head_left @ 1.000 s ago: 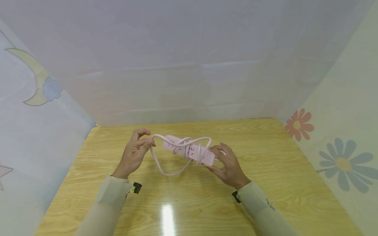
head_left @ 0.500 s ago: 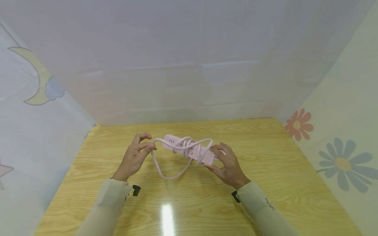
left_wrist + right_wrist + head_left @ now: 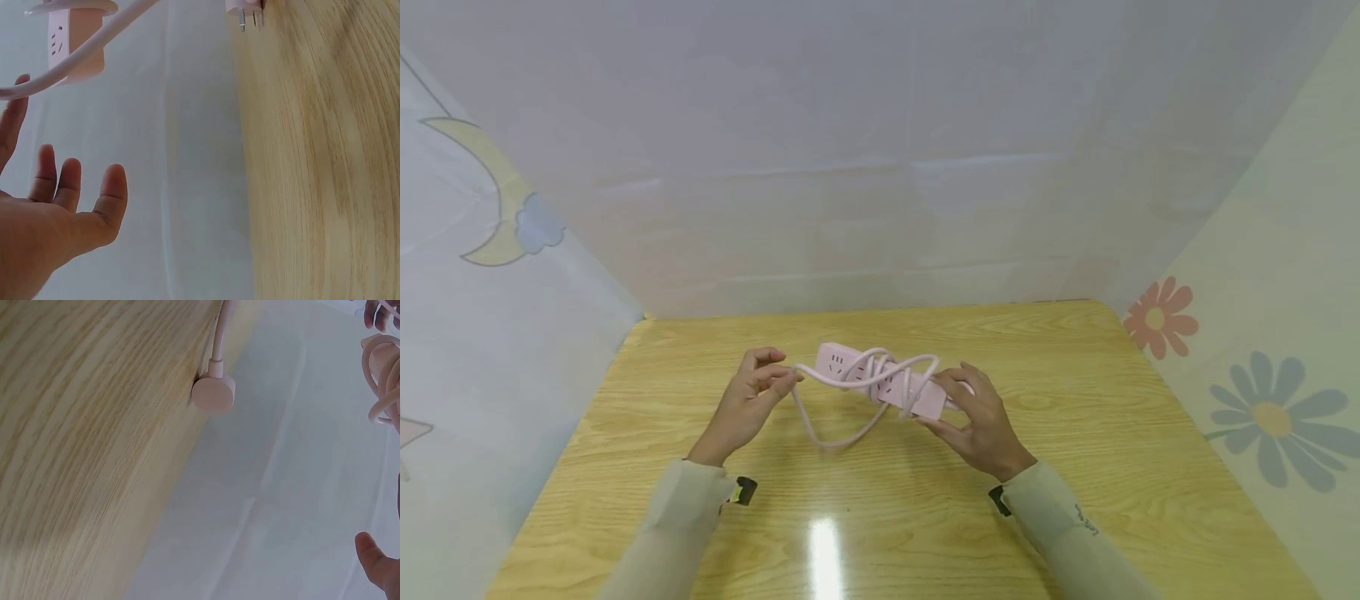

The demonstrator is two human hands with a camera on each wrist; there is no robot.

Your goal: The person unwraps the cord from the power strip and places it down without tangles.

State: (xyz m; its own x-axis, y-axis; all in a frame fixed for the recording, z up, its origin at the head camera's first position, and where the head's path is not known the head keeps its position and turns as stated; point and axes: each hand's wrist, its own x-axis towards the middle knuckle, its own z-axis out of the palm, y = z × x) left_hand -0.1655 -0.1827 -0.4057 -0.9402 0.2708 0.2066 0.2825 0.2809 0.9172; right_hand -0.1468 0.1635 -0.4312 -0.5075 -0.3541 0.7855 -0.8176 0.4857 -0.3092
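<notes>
A pink power strip [image 3: 835,360] is held above the table, tilted down to the right, with its pink cord [image 3: 838,443] wound loosely around its middle. My right hand [image 3: 981,425] grips the strip's right end between thumb and fingers. At the left, my left hand [image 3: 741,408] pinches a loop of the cord between thumb and index finger. Its other fingers are bent and apart from the cord. In the left wrist view the prongs of the plug [image 3: 244,7] show; in the right wrist view the same plug [image 3: 214,394] appears at its cord's end. The head view hides the plug.
The wood-grain table [image 3: 880,525] extends beneath both hands. A pale wall sheet [image 3: 880,233] rises behind its far edge. Side sheets carry a printed moon [image 3: 497,192] at left and printed flowers [image 3: 1273,417] at right.
My left hand has moved slightly down and to the right, bringing the pinched cord loop along. The upper cord strand now sags lower across the strip. My right hand has stayed in place.
</notes>
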